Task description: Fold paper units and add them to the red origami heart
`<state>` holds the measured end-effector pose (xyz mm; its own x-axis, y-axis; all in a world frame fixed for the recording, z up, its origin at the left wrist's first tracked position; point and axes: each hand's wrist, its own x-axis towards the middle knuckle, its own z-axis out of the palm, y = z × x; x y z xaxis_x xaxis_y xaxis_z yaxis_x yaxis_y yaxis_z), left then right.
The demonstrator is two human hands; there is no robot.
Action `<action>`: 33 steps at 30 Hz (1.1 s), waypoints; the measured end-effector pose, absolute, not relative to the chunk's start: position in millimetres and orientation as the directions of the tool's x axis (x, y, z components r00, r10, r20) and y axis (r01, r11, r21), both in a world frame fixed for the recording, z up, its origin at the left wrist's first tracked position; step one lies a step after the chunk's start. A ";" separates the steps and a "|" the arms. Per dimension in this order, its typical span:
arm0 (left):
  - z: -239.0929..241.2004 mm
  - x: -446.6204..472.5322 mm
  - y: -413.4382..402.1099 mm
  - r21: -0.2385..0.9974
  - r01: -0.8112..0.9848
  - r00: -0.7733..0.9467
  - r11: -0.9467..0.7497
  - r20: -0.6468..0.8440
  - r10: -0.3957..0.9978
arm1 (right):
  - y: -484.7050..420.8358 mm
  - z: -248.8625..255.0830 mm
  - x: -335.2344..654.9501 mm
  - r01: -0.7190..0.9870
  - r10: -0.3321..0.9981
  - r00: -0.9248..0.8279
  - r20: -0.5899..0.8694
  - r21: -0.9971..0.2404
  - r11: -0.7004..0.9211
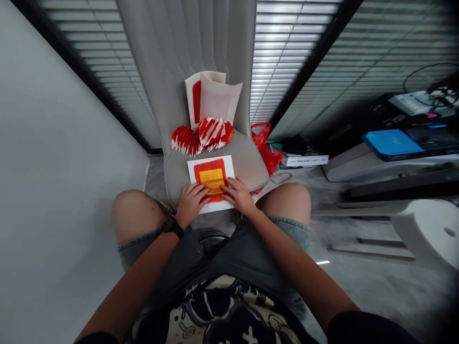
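Note:
A white sheet (193, 167) with a red square (228, 167) on it lies on the front of a grey chair seat. On the red sits a yellow piece of paper (211, 175), its lower strip darker, perhaps folded over. My left hand (191, 203) lies flat at the left, fingertips touching the lower left of the yellow paper. From the right, my right hand (239, 195) rests with fingers apart on its lower right edge. Behind the sheet, a row of folded red and white paper pieces (204, 136) spreads across the seat.
Curled white sheets with red print (215, 98) lean on the chair back (161, 38). A red plastic bag (265, 148) stands right of the seat. Further right are a white box (304, 160), a blue-topped item (392, 142) and a white stool (430, 229). A wall (64, 143) stands left.

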<state>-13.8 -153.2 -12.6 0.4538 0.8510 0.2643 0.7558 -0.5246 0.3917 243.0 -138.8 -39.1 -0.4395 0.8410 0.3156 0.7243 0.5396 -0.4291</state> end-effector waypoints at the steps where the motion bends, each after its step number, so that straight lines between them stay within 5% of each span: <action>1: -12.1 -13.4 -152.7 0.410 0.754 0.440 -0.513 0.263 0.858 | -138.8 -39.1 242.2 0.724 0.847 -0.430 0.312 -0.441 0.530; 14: -18.0 -10.0 -143.7 0.550 0.743 0.263 -0.381 0.284 0.922 | -129.2 -38.2 237.0 0.678 0.882 -0.325 0.341 -0.567 0.468; 25: -12.6 -1.6 -151.7 0.421 0.819 0.276 -0.391 0.309 0.910 | -128.0 -25.3 230.7 0.769 0.890 -0.338 0.305 -0.456 0.448; 33: -21.0 -3.0 -141.3 0.599 0.746 0.145 -0.291 0.280 0.949 | -114.0 -38.4 230.7 0.691 0.943 -0.186 0.277 -0.645 0.326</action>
